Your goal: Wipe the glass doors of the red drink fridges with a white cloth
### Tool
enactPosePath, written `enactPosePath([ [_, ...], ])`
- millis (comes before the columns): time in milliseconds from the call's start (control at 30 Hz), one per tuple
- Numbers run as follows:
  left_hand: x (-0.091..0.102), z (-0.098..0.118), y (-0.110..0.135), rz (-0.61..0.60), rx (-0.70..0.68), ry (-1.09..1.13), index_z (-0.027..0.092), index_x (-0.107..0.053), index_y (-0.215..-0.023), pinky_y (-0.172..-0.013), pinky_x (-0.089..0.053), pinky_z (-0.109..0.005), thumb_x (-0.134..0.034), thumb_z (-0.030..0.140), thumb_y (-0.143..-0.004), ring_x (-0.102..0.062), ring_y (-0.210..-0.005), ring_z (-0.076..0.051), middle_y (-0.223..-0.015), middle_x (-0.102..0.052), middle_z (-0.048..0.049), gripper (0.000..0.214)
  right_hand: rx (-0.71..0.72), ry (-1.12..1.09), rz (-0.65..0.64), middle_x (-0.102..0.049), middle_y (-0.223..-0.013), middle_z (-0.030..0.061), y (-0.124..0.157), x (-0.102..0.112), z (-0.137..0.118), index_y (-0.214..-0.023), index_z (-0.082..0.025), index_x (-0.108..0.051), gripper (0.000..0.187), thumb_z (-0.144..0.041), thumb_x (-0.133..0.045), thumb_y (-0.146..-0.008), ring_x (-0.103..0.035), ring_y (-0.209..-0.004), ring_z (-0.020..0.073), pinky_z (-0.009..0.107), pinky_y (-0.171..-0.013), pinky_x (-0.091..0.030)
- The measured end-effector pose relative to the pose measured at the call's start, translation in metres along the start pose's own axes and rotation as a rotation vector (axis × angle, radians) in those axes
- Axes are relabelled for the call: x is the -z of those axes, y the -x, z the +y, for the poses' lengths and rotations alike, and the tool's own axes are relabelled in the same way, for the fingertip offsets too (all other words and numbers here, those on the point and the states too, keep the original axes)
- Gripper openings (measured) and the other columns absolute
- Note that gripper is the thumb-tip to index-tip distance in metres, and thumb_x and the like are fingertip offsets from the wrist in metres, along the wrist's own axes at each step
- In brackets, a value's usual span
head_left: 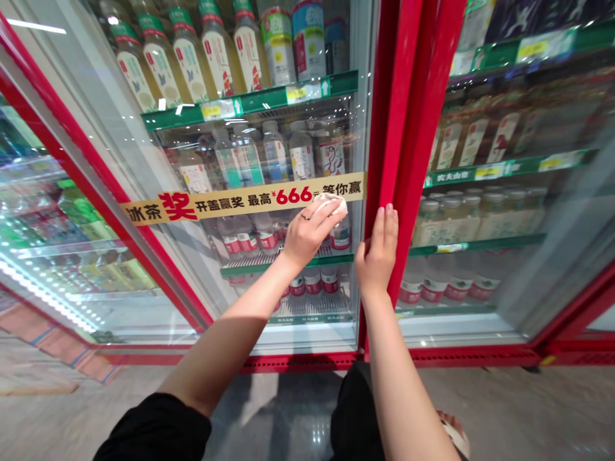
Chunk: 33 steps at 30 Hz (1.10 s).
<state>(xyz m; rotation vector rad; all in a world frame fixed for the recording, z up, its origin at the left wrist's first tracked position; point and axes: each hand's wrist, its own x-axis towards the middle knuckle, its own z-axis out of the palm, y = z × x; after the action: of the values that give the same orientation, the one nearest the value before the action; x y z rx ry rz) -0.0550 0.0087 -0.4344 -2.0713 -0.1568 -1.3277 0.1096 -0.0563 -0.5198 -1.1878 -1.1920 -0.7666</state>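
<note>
My left hand presses a crumpled white cloth against the glass door of a drinks fridge. Its fingers lie over the cloth, and a ring shows on one of them. Under the cloth runs a beige sticker strip with red and black lettering, partly covered at its right end. My right hand rests flat on the red door frame, fingers stretched upward and thumb out to the left. Nothing shows in the right hand.
Behind the glass, bottles and cans stand on shelves with green edges. A second fridge door is to the right, another lit fridge to the left. The grey floor lies below, with my foot on it.
</note>
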Motion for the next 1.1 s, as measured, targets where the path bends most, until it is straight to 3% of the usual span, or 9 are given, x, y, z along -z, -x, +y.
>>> enactPosePath([
  [67,0.001,-0.003,-0.007,0.009,0.062,-0.006,0.023,-0.069,-0.139,-0.121,-0.060,-0.046,-0.054,0.007,-0.107,-0.067,-0.138,-0.022,-0.140,-0.077,-0.0066,0.039,-0.009,-0.007,-0.005,-0.022,-0.186,0.0019,0.001,-0.001,0.000,-0.179,-0.034,-0.005,0.097,-0.002,-0.039,-0.093,-0.022,-0.172,0.0259,0.060,-0.139,-0.030],
  [167,-0.017,0.002,-0.028,0.008,0.169,-0.014,0.025,-0.070,-0.140,-0.126,-0.056,-0.048,-0.051,0.007,-0.108,-0.063,-0.144,-0.023,-0.145,-0.074,-0.0063,0.041,-0.015,-0.007,-0.009,-0.020,-0.187,0.0025,0.002,-0.001,0.000,-0.179,-0.032,-0.006,0.097,-0.003,-0.040,-0.093,-0.022,-0.172,0.0279,0.062,-0.139,-0.029],
  [267,-0.042,0.012,-0.042,-0.034,0.144,-0.014,0.024,-0.070,-0.139,-0.127,-0.055,-0.048,-0.050,0.011,-0.109,-0.063,-0.146,-0.023,-0.147,-0.073,-0.0071,0.038,-0.004,0.003,-0.009,-0.023,-0.186,0.0031,0.003,0.000,0.002,-0.179,-0.032,-0.007,0.094,-0.004,-0.039,-0.094,-0.024,-0.172,0.0284,0.062,-0.138,-0.030],
  [367,-0.052,0.018,-0.036,-0.036,0.056,-0.018,0.022,-0.071,-0.137,-0.123,-0.058,-0.048,-0.053,0.014,-0.110,-0.065,-0.144,-0.025,-0.144,-0.075,-0.0092,0.034,0.007,0.014,-0.006,-0.025,-0.185,0.0032,0.004,0.003,0.004,-0.179,-0.032,-0.008,0.093,-0.004,-0.038,-0.095,-0.025,-0.171,0.0268,0.060,-0.138,-0.032],
  [533,-0.031,0.005,-0.007,-0.067,-0.186,0.011,0.021,-0.071,-0.136,-0.112,-0.066,-0.042,-0.059,0.009,-0.107,-0.073,-0.133,-0.022,-0.138,-0.079,-0.0087,0.033,0.001,0.010,-0.024,-0.026,-0.185,0.0038,0.005,0.006,0.003,-0.178,-0.033,-0.008,0.090,-0.005,-0.036,-0.098,-0.026,-0.171,0.0254,0.060,-0.138,-0.033],
  [667,-0.020,0.003,-0.014,-0.102,-0.062,0.032,0.022,-0.071,-0.138,-0.118,-0.062,-0.046,-0.059,0.010,-0.107,-0.070,-0.138,-0.023,-0.141,-0.078,-0.0094,0.036,-0.010,-0.001,-0.033,-0.029,-0.184,0.0051,0.008,0.009,0.000,-0.178,-0.032,-0.009,0.087,-0.006,-0.036,-0.100,-0.027,-0.171,0.0247,0.059,-0.138,-0.033],
  [800,-0.035,0.019,-0.031,-0.113,0.094,0.065,0.022,-0.073,-0.136,-0.124,-0.056,-0.048,-0.055,0.013,-0.109,-0.066,-0.143,-0.024,-0.144,-0.076,-0.0106,0.033,-0.012,-0.004,-0.066,-0.030,-0.184,0.0055,0.012,0.014,0.003,-0.178,-0.033,-0.010,0.086,-0.005,-0.034,-0.101,-0.027,-0.171,0.0252,0.060,-0.138,-0.033],
  [933,-0.047,0.028,-0.018,-0.158,0.020,0.126,0.021,-0.072,-0.136,-0.121,-0.058,-0.049,-0.057,0.012,-0.109,-0.067,-0.143,-0.024,-0.143,-0.076,-0.0123,0.032,0.004,0.007,-0.117,-0.033,-0.183,0.0065,0.013,0.022,0.008,-0.178,-0.032,-0.011,0.084,-0.005,-0.033,-0.102,-0.028,-0.170,0.0255,0.059,-0.137,-0.035],
  [1100,-0.028,0.020,0.010,-0.169,-0.024,0.089,0.023,-0.071,-0.138,-0.115,-0.063,-0.048,-0.059,0.011,-0.107,-0.072,-0.136,-0.024,-0.139,-0.079,-0.0106,0.035,-0.009,0.029,-0.163,-0.034,-0.182,0.0061,0.014,0.029,0.007,-0.179,-0.033,-0.009,0.087,-0.002,-0.031,-0.101,-0.030,-0.170,0.0251,0.057,-0.137,-0.038],
])
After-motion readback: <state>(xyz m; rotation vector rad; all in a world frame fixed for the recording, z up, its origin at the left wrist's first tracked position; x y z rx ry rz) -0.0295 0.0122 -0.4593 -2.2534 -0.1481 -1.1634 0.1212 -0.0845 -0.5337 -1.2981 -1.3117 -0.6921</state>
